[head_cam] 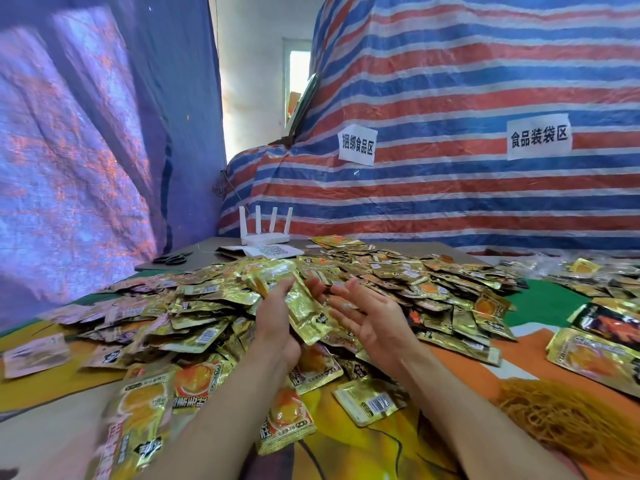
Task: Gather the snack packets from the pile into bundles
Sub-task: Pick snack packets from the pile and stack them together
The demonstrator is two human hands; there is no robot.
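**Two hands over the pile of snack packets**

At the far left hangs a purple tarp (69,150). Below it, at the back edge of the counter (41,431), lie black scissors (173,259), and right of them stands a white router (265,233) with four antennas.

The pile (194,306) of gold packets covers the middle of the counter, from the left side to past the centre. Some single packets lie apart from it at the near edge.

The left hand (277,320) is above the near part of the pile. Its fingers curve around a few gold packets (306,317), which stand tilted against the palm. Just beside them is the right hand (367,317), wide, with the palm turned toward the packets and the fingers straight and spread. I cannot tell if it touches them.

Behind hangs a striped tarp (467,98) with two paper signs (356,144). At the near right, a heap of tan rubber bands (571,420) lies on the counter.
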